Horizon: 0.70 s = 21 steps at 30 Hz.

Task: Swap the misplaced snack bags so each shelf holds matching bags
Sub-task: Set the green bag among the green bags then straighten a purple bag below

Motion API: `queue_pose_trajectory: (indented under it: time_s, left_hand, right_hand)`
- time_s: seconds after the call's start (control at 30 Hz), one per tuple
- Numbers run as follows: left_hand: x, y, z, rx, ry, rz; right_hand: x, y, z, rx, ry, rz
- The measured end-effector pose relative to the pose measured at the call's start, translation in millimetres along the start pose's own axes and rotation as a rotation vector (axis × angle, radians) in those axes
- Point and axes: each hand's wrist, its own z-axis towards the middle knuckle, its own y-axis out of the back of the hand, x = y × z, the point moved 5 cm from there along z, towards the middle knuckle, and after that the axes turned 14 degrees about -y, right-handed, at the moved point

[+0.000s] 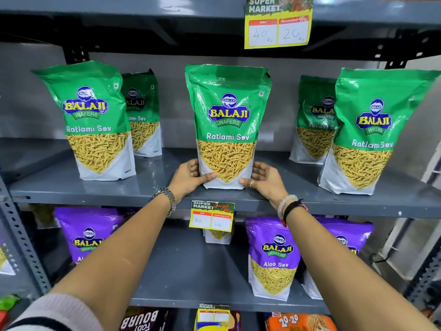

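Head view: both hands, left (191, 179) and right (263, 179), clasp the green bag (226, 125).

Yellow price tag (278, 22) on top rail; biscuit packs (300, 322) bottom row; orange one rightmost.

Grey upper shelf (152, 189) carries five upright green Ratlami Sev bags (228, 125)

Head view, close, facing the shelves (95, 192) straight on
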Motion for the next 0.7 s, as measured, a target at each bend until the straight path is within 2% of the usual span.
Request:
queue_pose_trajectory:
  time_s: [0.13, 0.23, 0.3, 0.37, 0.43, 0.5, 0.53, 0.7]
  left_hand:
    - [-6.8, -1.2, -2.3, -0.003, 0.012, -0.004]
    - [-22.1, 1.0, -22.7, -0.171, -0.074, -0.013]
    - [-33.9, -0.2, -54.0, -0.296, -0.213, 0.038]
    - [-38.7, -5.1, -92.6, -0.400, -0.349, 0.120]
    - [-29.8, -14.6, -129.7, -0.492, -0.367, 0.157]
    - [-7.3, -29.1, -157.5, -0.540, -0.265, 0.126]
    - [9.4, -39.5, -166.5, -0.512, -0.181, 0.112]
    - [111.1, -106.3, -186.1, -0.097, 0.297, 0.067]
  right_hand:
    - [7.3, -0.9, -10.6, -0.031, 0.017, -0.040]
    - [9.6, 10.7, -32.4, -0.195, 0.175, -0.026]
    - [0.0, 22.0, -60.5, -0.310, 0.272, -0.021]
    - [-19.9, 31.8, -91.7, -0.408, 0.297, -0.020]
    - [-50.0, 41.2, -115.4, -0.466, 0.276, -0.015]
    - [-85.5, 49.2, -128.5, -0.486, 0.203, -0.039]
    - [-105.5, 53.0, -130.7, -0.487, 0.152, -0.060]
    - [-199.9, 71.7, -124.9, -0.515, -0.163, -0.117]
